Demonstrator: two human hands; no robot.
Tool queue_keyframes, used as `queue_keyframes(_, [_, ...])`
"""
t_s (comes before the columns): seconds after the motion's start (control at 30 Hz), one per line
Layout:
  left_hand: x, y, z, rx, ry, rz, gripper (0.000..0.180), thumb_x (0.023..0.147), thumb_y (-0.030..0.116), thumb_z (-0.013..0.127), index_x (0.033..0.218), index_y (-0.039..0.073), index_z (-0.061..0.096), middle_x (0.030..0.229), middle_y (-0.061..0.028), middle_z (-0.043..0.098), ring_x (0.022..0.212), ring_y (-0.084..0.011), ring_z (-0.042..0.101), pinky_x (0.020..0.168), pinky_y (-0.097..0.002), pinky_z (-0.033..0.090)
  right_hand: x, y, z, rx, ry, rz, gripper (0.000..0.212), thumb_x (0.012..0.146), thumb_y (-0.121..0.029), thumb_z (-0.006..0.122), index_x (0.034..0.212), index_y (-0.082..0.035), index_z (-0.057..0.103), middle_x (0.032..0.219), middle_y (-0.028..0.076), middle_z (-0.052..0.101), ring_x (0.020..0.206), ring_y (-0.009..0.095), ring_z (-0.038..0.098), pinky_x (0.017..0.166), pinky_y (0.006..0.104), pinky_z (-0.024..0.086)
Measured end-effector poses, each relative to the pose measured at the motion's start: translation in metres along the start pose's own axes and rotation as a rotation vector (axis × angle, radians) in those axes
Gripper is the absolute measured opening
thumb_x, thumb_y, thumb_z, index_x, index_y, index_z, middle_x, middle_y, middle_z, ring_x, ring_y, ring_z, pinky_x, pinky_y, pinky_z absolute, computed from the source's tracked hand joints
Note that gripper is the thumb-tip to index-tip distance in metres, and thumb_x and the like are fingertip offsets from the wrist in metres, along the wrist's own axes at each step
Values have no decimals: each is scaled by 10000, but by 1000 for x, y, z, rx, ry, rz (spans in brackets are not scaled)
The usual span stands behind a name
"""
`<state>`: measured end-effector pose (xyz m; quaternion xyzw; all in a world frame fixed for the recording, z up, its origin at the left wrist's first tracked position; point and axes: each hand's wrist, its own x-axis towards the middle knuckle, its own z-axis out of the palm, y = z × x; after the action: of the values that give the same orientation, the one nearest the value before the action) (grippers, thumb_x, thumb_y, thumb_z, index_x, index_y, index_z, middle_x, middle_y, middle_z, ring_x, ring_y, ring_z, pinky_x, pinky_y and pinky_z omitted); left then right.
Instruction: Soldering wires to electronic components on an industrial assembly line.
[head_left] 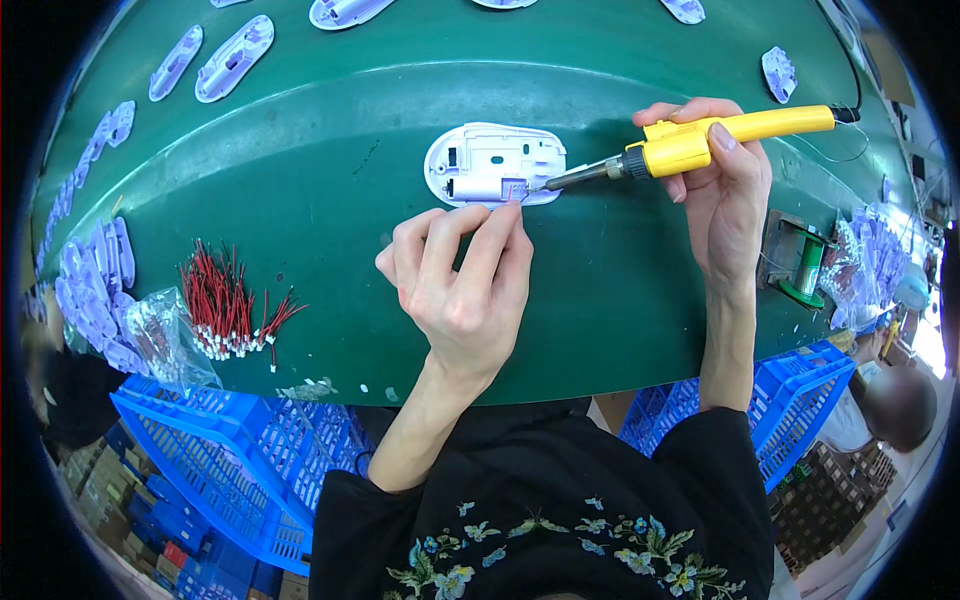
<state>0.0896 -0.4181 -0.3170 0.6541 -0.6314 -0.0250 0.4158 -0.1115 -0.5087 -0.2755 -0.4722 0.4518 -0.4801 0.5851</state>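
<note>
A white oval plastic housing [480,148] lies on the green bench in front of me, its hollow inner side facing up. In my right hand [718,170] is a yellow soldering iron [690,150], held like a pen and pointing left. Its metal tip reaches the small square recess at the housing's lower right. My left hand [465,265] is at the near edge of the housing, thumb and forefinger pinched together beside the iron's tip. A thin reddish strand shows near those fingertips, but what they hold is too small to make out.
Red wires with white connectors [220,305] lie to the left, beside a plastic bag [170,335] and piled white housings [92,285]. A green solder spool [808,265] stands on the right. More housings [235,60] lie farther back. Blue crates [240,440] sit below the bench edge.
</note>
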Motion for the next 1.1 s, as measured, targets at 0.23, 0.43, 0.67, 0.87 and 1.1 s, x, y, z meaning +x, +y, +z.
queue_keyframes(0.23, [1, 0, 0, -11, 13, 7, 261, 668, 20, 850, 904, 105, 777, 864, 14, 668, 836, -192, 595, 766, -335, 370, -1, -12, -9, 74, 9, -53, 335, 974, -280, 526, 1147, -2, 593, 1148, 270, 663, 794, 149, 591, 658, 251, 463])
queue_keyframes(0.43, [-2, -1, -1, 20, -7, 14, 267, 695, 72, 838, 949, 117, 773, 911, 24, 667, 842, -187, 581, 756, -349, 351, -3, -11, -17, 92, 3, -86, 350, 969, -292, 527, 1165, -8, 592, 1173, 271, 652, 811, 149, 590, 671, 250, 460])
queue_keyframes(0.67, [1, 10, -23, -107, -191, -242, 243, 817, 57, 797, 1055, 67, 747, 836, -27, 705, 690, -130, 577, 722, -303, 360, -6, -12, -22, 67, 26, -67, 345, 972, -302, 522, 1150, -16, 596, 1165, 266, 657, 806, 134, 587, 646, 237, 453])
queue_keyframes(0.87, [3, 7, -20, -265, -169, -301, 202, 840, 12, 767, 1038, 34, 737, 810, -44, 706, 672, -135, 581, 727, -300, 389, -6, -12, -17, 111, 11, -58, 348, 983, -306, 502, 1139, -10, 595, 1126, 270, 668, 765, 127, 573, 636, 235, 455])
queue_keyframes(1.1, [5, -3, -23, -192, -90, -228, 148, 825, 3, 759, 965, 34, 723, 844, -35, 705, 695, -155, 627, 711, -302, 411, 15, -28, 17, 6, -78, -38, 306, 999, -243, 492, 1115, 18, 601, 1088, 257, 690, 676, 125, 549, 617, 246, 461])
